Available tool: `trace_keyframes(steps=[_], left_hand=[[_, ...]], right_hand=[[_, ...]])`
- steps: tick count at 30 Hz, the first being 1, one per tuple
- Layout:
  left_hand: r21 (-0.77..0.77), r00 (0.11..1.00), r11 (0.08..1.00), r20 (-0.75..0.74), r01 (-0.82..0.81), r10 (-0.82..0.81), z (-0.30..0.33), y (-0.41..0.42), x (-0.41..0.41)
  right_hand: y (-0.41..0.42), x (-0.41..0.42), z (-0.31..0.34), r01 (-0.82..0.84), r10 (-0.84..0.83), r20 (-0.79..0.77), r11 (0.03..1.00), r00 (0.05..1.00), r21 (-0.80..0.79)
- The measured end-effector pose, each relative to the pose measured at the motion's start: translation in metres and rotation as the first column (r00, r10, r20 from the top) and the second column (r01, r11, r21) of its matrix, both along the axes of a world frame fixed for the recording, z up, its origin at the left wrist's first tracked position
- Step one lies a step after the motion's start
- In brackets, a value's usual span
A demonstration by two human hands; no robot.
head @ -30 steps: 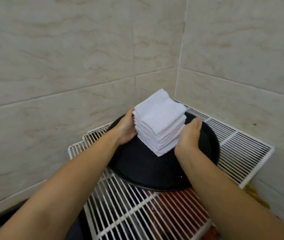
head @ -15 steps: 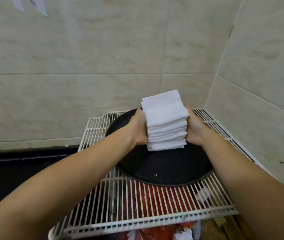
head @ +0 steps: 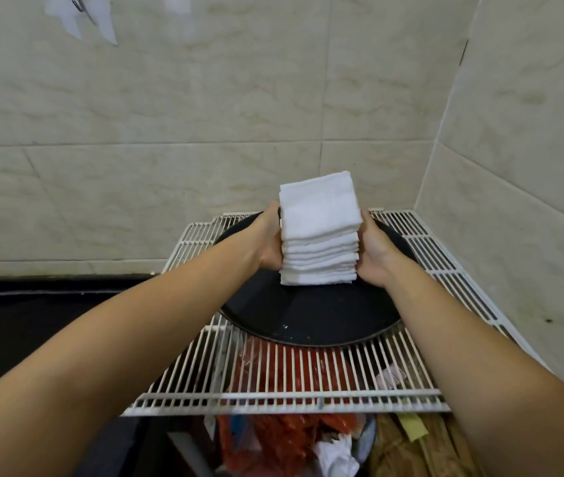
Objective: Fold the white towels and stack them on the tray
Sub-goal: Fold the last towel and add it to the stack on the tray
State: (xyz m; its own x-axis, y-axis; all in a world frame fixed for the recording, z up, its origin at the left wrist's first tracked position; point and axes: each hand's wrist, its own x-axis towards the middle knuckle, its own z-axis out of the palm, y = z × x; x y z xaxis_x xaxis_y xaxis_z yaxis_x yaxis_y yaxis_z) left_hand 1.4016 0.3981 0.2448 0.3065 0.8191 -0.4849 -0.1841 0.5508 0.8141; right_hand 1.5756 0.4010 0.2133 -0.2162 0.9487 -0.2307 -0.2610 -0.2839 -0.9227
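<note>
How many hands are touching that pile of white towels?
2. The left hand presses the left side of the towel stack, and the right hand presses its right side. The stack sits on the black tray.

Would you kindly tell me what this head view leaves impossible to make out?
- Fingers of the left hand and right hand: hidden behind the towel stack.
- Far part of the black tray: covered by stack and hands.
- Items beneath the wire rack: obscured by bars, blurred.
- White scraps on the wall: cut off by the top edge.
</note>
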Motion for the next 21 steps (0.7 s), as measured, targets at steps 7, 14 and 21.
trace_keyframes(steps=[7,14,21], left_hand=[[0.058,0.997,0.996,-0.017,-0.069,0.070,-0.021,-0.021,-0.013],[0.154,0.996,0.985,-0.048,-0.071,0.080,-0.026,-0.027,0.002],[0.157,0.993,0.985,-0.084,-0.064,0.078,-0.024,-0.025,0.000]], right_hand=[[-0.003,0.005,-0.008,-0.016,0.016,-0.018,1.000,1.000,0.020],[-0.012,-0.005,-0.007,-0.011,0.010,0.014,0.999,1.000,0.053],[-0.009,0.000,-0.012,-0.004,0.002,0.032,0.998,0.999,0.055]])
